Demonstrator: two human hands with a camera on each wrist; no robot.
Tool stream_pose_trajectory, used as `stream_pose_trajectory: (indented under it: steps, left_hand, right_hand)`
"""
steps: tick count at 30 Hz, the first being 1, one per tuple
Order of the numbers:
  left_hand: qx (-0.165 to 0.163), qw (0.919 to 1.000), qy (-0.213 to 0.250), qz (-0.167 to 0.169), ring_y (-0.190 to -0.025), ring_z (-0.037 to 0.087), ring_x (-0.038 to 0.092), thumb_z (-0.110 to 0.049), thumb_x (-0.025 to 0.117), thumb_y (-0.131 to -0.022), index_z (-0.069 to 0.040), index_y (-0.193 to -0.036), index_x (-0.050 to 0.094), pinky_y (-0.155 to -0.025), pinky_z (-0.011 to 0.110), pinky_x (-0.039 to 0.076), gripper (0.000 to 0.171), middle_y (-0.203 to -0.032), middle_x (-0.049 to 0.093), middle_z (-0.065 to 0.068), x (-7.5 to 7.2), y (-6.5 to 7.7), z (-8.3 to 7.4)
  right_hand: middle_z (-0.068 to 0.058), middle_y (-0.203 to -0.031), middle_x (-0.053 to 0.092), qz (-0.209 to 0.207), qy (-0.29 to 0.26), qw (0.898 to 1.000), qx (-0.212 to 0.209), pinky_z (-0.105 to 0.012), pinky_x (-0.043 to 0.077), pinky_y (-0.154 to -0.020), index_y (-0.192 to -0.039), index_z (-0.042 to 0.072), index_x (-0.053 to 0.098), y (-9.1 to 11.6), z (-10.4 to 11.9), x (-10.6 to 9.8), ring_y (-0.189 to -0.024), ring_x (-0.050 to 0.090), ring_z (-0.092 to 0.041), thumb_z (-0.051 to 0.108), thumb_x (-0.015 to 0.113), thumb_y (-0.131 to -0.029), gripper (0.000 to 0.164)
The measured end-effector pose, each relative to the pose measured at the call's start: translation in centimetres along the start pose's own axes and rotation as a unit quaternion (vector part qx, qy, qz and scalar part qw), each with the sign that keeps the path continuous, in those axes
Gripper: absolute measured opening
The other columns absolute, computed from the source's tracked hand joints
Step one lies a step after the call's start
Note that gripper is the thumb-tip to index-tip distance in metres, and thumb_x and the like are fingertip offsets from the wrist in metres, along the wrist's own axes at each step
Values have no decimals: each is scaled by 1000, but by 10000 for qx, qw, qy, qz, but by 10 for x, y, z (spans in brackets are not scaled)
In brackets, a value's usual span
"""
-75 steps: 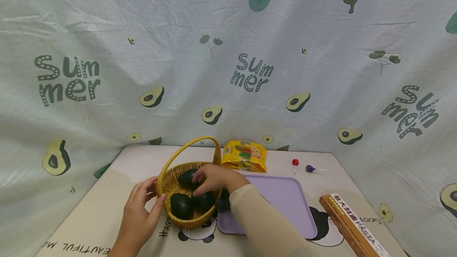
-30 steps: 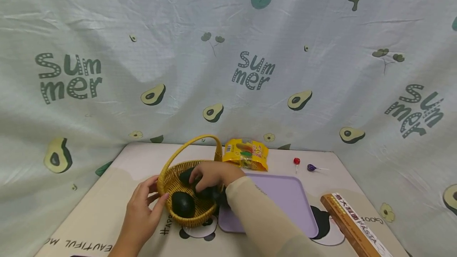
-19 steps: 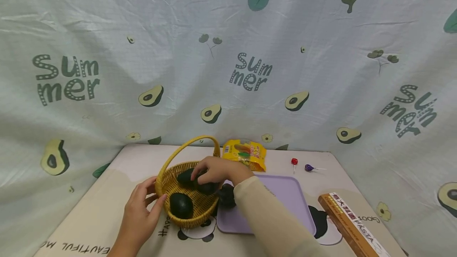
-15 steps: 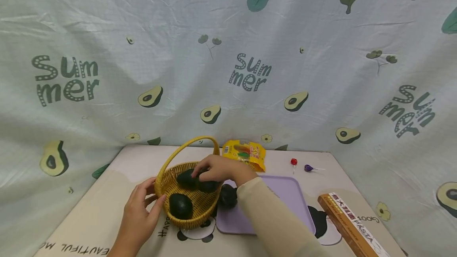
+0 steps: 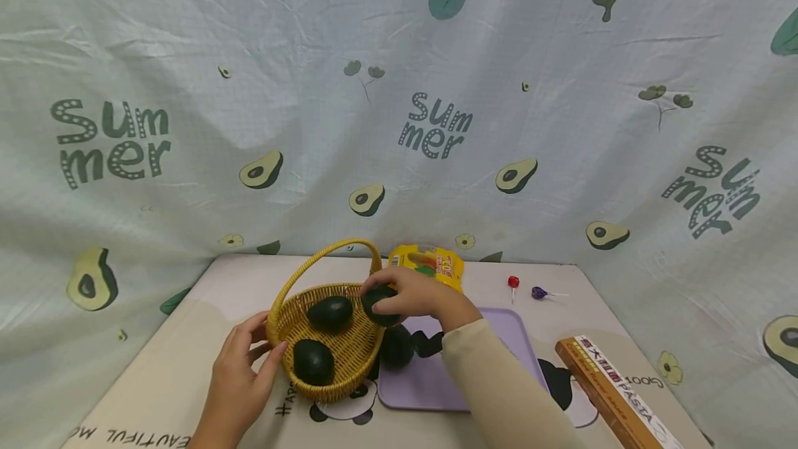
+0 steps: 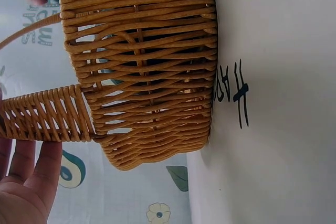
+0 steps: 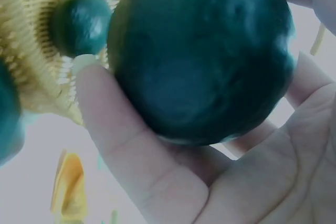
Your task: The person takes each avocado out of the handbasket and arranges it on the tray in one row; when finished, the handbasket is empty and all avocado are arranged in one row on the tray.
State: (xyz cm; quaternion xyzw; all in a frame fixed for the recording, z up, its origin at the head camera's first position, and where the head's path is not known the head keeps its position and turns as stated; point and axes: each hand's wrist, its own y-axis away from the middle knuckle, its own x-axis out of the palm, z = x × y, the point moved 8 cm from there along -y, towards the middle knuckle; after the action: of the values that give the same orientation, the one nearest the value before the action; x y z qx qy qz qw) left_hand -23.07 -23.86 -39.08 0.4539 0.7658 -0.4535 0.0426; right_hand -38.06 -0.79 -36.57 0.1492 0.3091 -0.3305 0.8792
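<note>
A yellow wicker basket (image 5: 333,391) stands at the table's left, two dark green avocados inside, one at the back (image 5: 330,314) and one at the front (image 5: 314,362). At its left side my left hand (image 5: 242,373) holds the foot of the handle (image 6: 47,114), fingers behind the weave. My right hand (image 5: 419,294) grips a third avocado (image 7: 202,59) above the basket's right rim, thumb and fingers around it. Another avocado (image 5: 397,347) lies on the left part of the purple tray (image 5: 430,386), partly below the right hand. The forearm covers much of the tray.
Behind the right hand lies a yellow packet (image 5: 449,265). Two lollipops, one red (image 5: 513,282) and one purple (image 5: 539,293), lie at the back right. A long pasta box (image 5: 614,390) lies along the right side. A printed cloth (image 5: 436,54) hangs behind the table.
My right hand has taken hold of an avocado in the basket and raised it rightward to the rim. The left hand stays on the handle.
</note>
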Motion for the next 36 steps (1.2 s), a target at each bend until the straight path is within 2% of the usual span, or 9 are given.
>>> stream_pose_trajectory:
  steps: [4,7,12,18,21,25,28,31,36]
  left_hand:
    - [-11,10000,-10,-11,-107,-4,51,7,79,-85,-4,-141,52,-87,-1,49,63,-121,59,7,-1,0,-1]
    - [-14,10000,4,-36,-107,-4,51,8,79,-84,-4,-140,52,-87,-1,49,63,-121,59,8,-2,0,-1]
    - [-71,9999,-87,-13,-107,3,54,7,79,-84,-5,-141,51,-87,-3,47,64,-122,58,8,-2,0,-2]
    - [-113,9999,-116,-28,-106,5,55,7,80,-84,-5,-141,51,-87,-3,47,65,-122,59,8,-3,2,-3]
    - [-164,9998,-135,-23,-106,4,54,7,80,-84,-4,-141,51,-87,-3,47,66,-122,59,8,-4,2,-2]
    - [-178,9997,-145,-24,-107,8,55,8,80,-83,-4,-141,51,-87,-3,47,65,-122,58,9,-4,2,-1]
    - [-167,9997,-154,-37,-107,8,56,8,80,-83,-4,-141,51,-87,-3,47,66,-122,58,9,-5,3,-1]
    - [-126,9998,-154,-63,-107,3,53,7,80,-84,-4,-142,51,-87,-4,47,66,-122,58,9,-5,3,-3]
    - [-112,9998,-109,-85,-108,-5,49,8,79,-83,-3,-142,51,-88,-4,46,66,-122,58,9,-5,3,-4]
  right_hand:
    - [6,-131,62,-259,125,9996,-38,-31,60,-88,-124,27,71,12,-9,-10,-111,58,-17,25,70,-93,31]
    - [2,-128,63,-306,-171,9994,57,-33,62,-84,-124,30,71,19,-19,-13,-106,62,-20,24,74,-90,34]
    - [-4,-125,63,-430,-557,9974,144,-34,63,-79,-128,26,69,29,-33,-16,-101,62,-25,20,78,-85,45]
    - [-4,-135,60,-910,-673,9930,345,-38,60,-86,-135,26,62,40,-49,-23,-114,58,-30,26,78,-83,54]
    - [-8,-138,58,-1051,-877,9899,377,-40,63,-85,-135,25,61,45,-55,-24,-117,58,-33,24,76,-87,51]
    - [-12,-137,56,-1064,-1128,9870,422,-41,66,-81,-131,26,65,50,-63,-22,-112,59,-34,21,76,-89,43]
    - [-10,-135,57,-1132,-1000,9871,529,-39,64,-83,-127,30,67,54,-71,-23,-110,58,-32,23,81,-85,45]
    - [-8,-134,57,-1214,-876,9871,559,-38,60,-85,-127,32,66,58,-77,-23,-109,57,-31,25,84,-81,50]
    - [-8,-133,60,-1390,-729,9867,411,-38,59,-84,-126,28,68,63,-83,-22,-105,60,-30,23,83,-81,48]
